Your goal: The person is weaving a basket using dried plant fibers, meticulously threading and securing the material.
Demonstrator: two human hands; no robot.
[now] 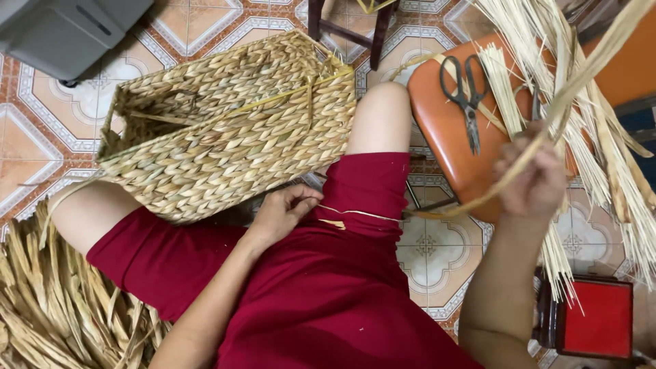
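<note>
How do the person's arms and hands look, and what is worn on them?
Both arms are bare along all that shows: no sleeve, glove, watch or bracelet is visible. The left hand and the right hand show no rings, though the right one is blurred. The only clothing in view is dark red cloth over the lap and thighs, which leaves the knees uncovered.

Your woven basket is pale straw-yellow with a braided herringbone pattern. The strand you hold is light tan, and the loose fibres beside you are darker, a dry golden brown. Your clothing is deep red, without pattern. The stool seat is orange, and the scissors on it are black. The floor tiles show a white and grey geometric pattern on peach and terracotta. The small box is bright red with a dark frame.
</note>
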